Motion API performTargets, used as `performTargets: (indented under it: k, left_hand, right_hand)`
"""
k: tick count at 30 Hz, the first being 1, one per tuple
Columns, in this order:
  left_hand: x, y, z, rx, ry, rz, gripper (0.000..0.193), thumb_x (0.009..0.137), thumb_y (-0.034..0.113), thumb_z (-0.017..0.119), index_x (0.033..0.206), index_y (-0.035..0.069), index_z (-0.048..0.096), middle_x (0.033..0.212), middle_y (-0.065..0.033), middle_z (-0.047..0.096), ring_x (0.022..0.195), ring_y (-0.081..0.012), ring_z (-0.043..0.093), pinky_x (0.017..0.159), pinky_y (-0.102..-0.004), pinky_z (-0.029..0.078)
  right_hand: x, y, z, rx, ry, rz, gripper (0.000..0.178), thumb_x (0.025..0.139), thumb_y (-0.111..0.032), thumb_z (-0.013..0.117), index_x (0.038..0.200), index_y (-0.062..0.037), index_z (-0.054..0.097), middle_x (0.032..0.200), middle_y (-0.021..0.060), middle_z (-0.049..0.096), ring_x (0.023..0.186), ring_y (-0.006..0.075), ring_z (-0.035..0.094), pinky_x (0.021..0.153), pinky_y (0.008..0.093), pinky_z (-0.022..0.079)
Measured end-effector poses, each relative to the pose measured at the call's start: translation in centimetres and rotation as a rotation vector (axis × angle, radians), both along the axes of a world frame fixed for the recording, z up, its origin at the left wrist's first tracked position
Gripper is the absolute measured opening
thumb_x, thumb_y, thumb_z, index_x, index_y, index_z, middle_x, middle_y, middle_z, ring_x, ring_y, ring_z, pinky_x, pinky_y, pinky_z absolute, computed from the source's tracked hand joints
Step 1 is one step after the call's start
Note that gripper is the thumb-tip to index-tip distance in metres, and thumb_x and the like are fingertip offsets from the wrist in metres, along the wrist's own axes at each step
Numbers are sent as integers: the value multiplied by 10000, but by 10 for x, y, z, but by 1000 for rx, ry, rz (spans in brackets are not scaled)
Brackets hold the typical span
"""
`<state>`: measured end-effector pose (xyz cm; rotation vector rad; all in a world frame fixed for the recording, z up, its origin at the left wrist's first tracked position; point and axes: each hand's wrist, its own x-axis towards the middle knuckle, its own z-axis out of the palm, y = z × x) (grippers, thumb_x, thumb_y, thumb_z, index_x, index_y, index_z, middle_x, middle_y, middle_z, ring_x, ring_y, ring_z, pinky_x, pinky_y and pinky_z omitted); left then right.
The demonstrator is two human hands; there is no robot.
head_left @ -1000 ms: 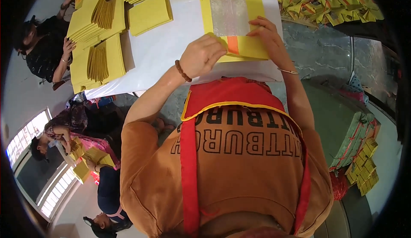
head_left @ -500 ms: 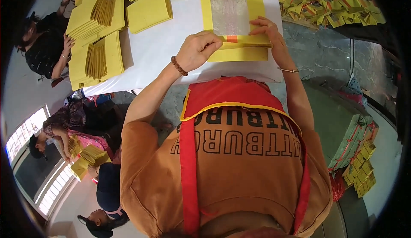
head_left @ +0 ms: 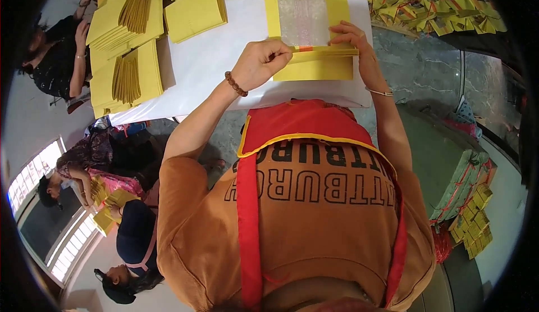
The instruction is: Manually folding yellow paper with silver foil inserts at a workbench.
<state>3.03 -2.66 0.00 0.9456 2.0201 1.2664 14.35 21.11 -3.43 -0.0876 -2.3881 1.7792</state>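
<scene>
White bench [head_left: 224, 65] at the top of the frame, stacked with yellow paper.
Your left hand [head_left: 261, 62] and right hand [head_left: 353, 45] each pinch the near edge of the yellow sheet [head_left: 306, 31] with a silver square [head_left: 303, 20].

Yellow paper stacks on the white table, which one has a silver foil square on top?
The yellow paper stack between both hands, at the table's near edge; the stacks farther left show plain yellow.
</scene>
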Motion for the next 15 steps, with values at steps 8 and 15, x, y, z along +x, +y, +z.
performTargets:
  k: [8,15]
  left_hand:
    - [-5,-2,-6,-14,-190,78,208,880,184,578,872,-16,633,690,-18,576,610,-69,473,561,-239,405]
    - [-10,1,-11,30,-276,138,220,894,200,573,902,-10,638,688,17,555,635,-51,452,577,-217,398]
  right_hand:
    - [3,3,-4,-57,148,51,422,951,-337,361,1087,-21,605,1275,82,515,1311,247,313,1082,367,231]
    - [2,4,-8,25,14,21,405,741,-99,708,1133,-68,612,1264,50,517,1285,243,336,1053,353,292]
